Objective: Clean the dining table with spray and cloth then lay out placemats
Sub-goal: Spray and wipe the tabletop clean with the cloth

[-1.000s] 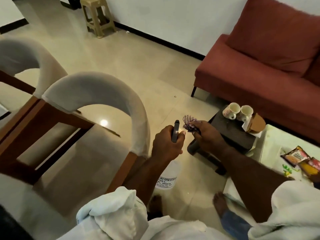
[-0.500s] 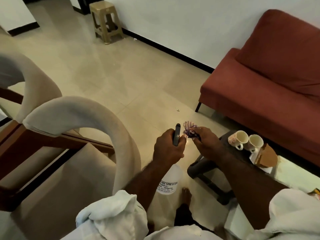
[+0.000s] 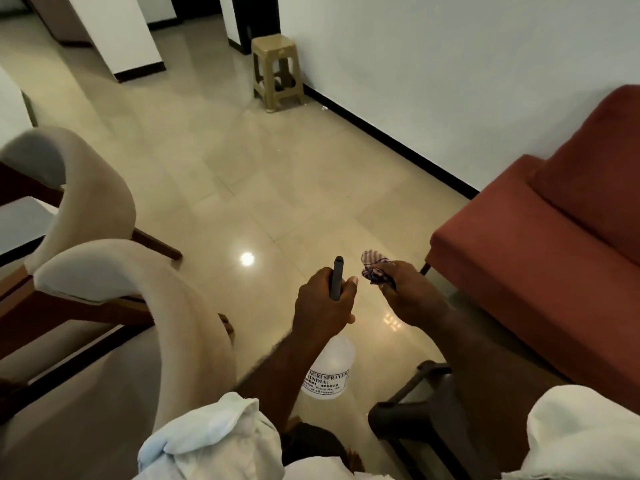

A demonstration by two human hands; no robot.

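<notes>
My left hand grips the head of a spray bottle; its clear body with a printed label hangs below my fist and its dark trigger sticks up between my fingers. My right hand pinches a small crumpled checked cloth just to the right of the sprayer. Both hands hover over the tiled floor. A corner of the white dining table shows at the left edge, behind the chairs.
Two beige curved-back chairs stand at the left. A red sofa fills the right. A dark low stool is by my right forearm. A tan plastic stool stands by the far wall. Open tiled floor lies ahead.
The view has lifted and swung left: the low table with mugs and snacks has dropped out of sight, more floor and the far stool show. Both hands keep their grips.
</notes>
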